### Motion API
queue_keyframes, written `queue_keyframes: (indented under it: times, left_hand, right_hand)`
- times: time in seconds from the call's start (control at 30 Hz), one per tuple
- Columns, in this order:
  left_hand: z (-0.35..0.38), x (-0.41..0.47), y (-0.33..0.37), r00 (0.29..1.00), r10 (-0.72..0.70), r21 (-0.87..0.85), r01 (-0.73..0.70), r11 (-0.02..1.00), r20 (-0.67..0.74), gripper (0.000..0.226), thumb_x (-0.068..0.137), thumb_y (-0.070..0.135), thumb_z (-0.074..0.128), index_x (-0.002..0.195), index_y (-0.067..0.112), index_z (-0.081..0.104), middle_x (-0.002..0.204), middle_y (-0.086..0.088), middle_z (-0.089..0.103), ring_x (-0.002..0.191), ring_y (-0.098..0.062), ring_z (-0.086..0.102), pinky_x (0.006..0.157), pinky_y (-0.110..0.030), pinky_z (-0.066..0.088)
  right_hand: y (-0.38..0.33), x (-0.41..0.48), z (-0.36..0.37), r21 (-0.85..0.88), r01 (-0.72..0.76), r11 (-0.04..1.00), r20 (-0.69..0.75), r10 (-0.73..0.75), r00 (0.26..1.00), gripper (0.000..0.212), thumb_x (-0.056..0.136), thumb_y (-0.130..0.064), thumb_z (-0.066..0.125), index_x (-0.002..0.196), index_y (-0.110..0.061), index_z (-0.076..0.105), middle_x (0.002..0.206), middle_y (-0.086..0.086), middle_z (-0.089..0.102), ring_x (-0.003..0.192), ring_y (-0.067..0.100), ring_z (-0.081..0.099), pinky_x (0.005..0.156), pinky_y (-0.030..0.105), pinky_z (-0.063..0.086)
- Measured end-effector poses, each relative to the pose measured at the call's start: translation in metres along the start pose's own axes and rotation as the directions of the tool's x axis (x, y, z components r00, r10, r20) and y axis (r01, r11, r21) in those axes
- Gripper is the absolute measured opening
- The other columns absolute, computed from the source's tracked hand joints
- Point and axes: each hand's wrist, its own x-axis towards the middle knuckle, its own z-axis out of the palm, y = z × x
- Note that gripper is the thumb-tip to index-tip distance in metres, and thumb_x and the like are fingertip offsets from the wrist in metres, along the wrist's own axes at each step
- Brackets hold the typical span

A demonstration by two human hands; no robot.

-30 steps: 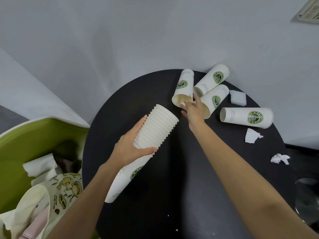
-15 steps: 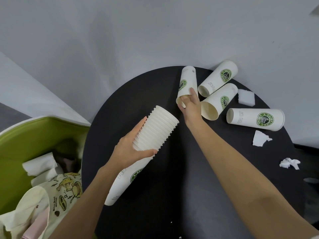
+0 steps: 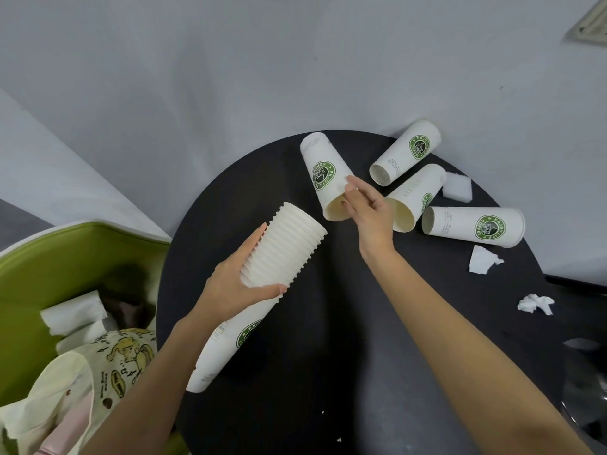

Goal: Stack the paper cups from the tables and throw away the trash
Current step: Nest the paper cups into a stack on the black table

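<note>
Head view (wide-angle), steeply down, near table (image 3: 328, 356)

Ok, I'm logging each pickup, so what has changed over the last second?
The right hand has closed on the rim of the nearest loose cup and begun lifting it off the table. Unchanged: the left hand grips the stack above the table, and three other cups lie on their sides.

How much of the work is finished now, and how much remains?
Done: many cups sit nested in the stack held by the left hand. In hand: the right hand grips a loose cup at its rim. Left: the far cup, the middle cup and the rightmost cup lie on the table, with a white pad, a torn scrap and a crumpled tissue to bin.
</note>
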Motion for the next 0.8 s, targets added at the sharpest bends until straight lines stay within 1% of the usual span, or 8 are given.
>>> queue_keyframes:
  times: [0.13,0.2,0.27,0.37,0.43,0.57,0.7,0.8]
  left_hand:
    - [0.0,-0.007,0.0,1.0,0.011,0.008,-0.011,1.0,0.011,0.103,0.071,0.038,0.085,0.148,0.047,0.018,0.138,0.027,0.035,0.125,-0.002,0.036,0.106,-0.032,0.034]
    - [0.0,-0.011,0.001,1.0,0.016,0.006,-0.017,1.0,0.019,0.103,0.071,0.038,0.085,0.148,0.047,0.017,0.139,0.026,0.035,0.126,-0.003,0.037,0.108,-0.035,0.034]
    - [0.0,-0.015,0.002,0.999,0.026,0.007,-0.026,1.0,0.023,0.102,0.071,0.039,0.085,0.147,0.049,0.017,0.14,0.026,0.035,0.127,-0.005,0.037,0.111,-0.039,0.034]
    - [0.002,-0.021,0.006,0.999,0.044,0.007,-0.044,0.999,0.03,0.099,0.071,0.039,0.085,0.143,0.052,0.018,0.14,0.026,0.035,0.127,-0.005,0.037,0.111,-0.04,0.035]
    - [0.003,-0.025,0.01,0.998,0.059,-0.004,-0.059,0.998,0.036,0.098,0.07,0.039,0.085,0.141,0.053,0.019,0.139,0.026,0.036,0.127,-0.004,0.038,0.111,-0.039,0.035]
    - [0.006,-0.033,0.014,0.995,0.083,-0.013,-0.082,0.997,0.062,0.099,0.068,0.041,0.086,0.14,0.057,0.02,0.134,0.034,0.038,0.127,-0.003,0.04,0.109,-0.036,0.037]
    - [0.008,-0.041,0.016,0.992,0.08,0.0,-0.08,0.997,0.093,0.099,0.06,0.053,0.082,0.136,0.064,0.02,0.135,0.036,0.038,0.128,-0.004,0.042,0.109,-0.037,0.04]
    - [0.009,-0.045,0.02,0.988,0.09,0.026,-0.093,0.995,0.125,0.096,0.063,0.051,0.083,0.132,0.068,0.019,0.132,0.043,0.035,0.128,-0.004,0.041,0.11,-0.037,0.039]
  right_hand:
    - [-0.02,-0.012,-0.02,-0.015,0.069,0.997,-0.021,-0.07,0.997,0.012,0.088,-0.007,0.065,0.096,-0.013,0.071,0.088,-0.003,0.072,0.089,0.013,0.066,0.092,0.035,0.053]
    - [-0.029,-0.017,-0.033,-0.07,0.106,0.992,-0.01,-0.107,0.994,0.016,0.089,-0.003,0.061,0.093,-0.015,0.071,0.082,-0.004,0.071,0.084,0.013,0.064,0.085,0.033,0.054]
    - [-0.038,-0.019,-0.049,-0.112,0.144,0.983,-0.017,-0.147,0.989,0.023,0.091,-0.003,0.056,0.092,-0.02,0.072,0.087,-0.003,0.071,0.088,0.014,0.063,0.085,0.037,0.052]
    - [-0.051,-0.018,-0.071,-0.169,0.211,0.963,-0.025,-0.218,0.976,0.029,0.093,-0.009,0.051,0.094,-0.028,0.073,0.105,-0.004,0.07,0.107,0.02,0.061,0.097,0.043,0.046]
    - [-0.061,-0.019,-0.081,-0.227,0.239,0.944,-0.038,-0.254,0.966,0.03,0.095,-0.008,0.048,0.097,-0.027,0.071,0.11,-0.007,0.068,0.11,0.011,0.059,0.098,0.035,0.044]
    - [-0.075,-0.026,-0.088,-0.321,0.301,0.898,-0.009,-0.321,0.947,0.03,0.097,-0.002,0.042,0.105,-0.015,0.067,0.112,-0.007,0.065,0.104,-0.007,0.056,0.091,0.012,0.041]
    - [-0.078,-0.034,-0.088,-0.407,0.333,0.85,0.075,-0.332,0.94,0.033,0.098,-0.003,0.04,0.114,-0.017,0.065,0.114,-0.009,0.063,0.104,-0.011,0.053,0.09,0.007,0.038]
    - [-0.077,-0.043,-0.082,-0.437,0.351,0.828,0.153,-0.316,0.936,0.036,0.099,-0.003,0.039,0.123,-0.018,0.061,0.119,-0.016,0.057,0.108,-0.02,0.047,0.091,0.002,0.033]
